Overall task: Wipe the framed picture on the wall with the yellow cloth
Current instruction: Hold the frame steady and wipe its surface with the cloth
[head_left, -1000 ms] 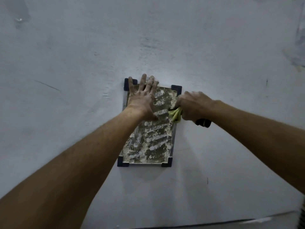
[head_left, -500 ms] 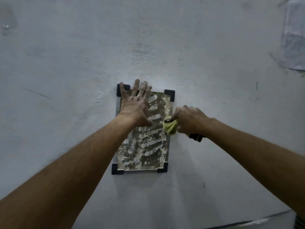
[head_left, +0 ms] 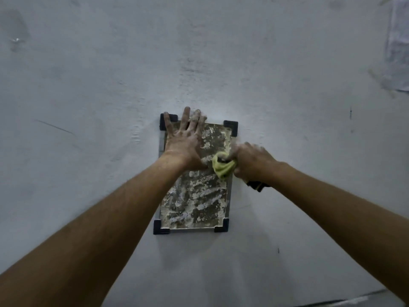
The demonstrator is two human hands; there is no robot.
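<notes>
- Head view: a rectangular framed picture [head_left: 194, 200] with a thin grey rim and black corner pieces [head_left: 230, 127] hangs flat on a pale grey painted wall [head_left: 88, 107], under and between the two hands.
- Bare wall lies round all four of its edges. Its lower half, below both hands, is uncovered, except where the left forearm crosses its left edge.
- The left hand [head_left: 184, 145] presses flat on the upper left part, fingers straight and spread, fingertips past the top edge.
- The right hand [head_left: 250, 161] grips a bunched yellow cloth [head_left: 222, 167] at the right edge. The cloth sticks out just beside the left hand's heel.
- A small dark item [head_left: 256, 186] shows under the right wrist; what it is cannot be told.
- A pale paper sheet [head_left: 398, 45] hangs well above and right of the right hand.
- Whitish streaks and patches blotch the picture's brownish face; the wall looks matt and scuffed.
</notes>
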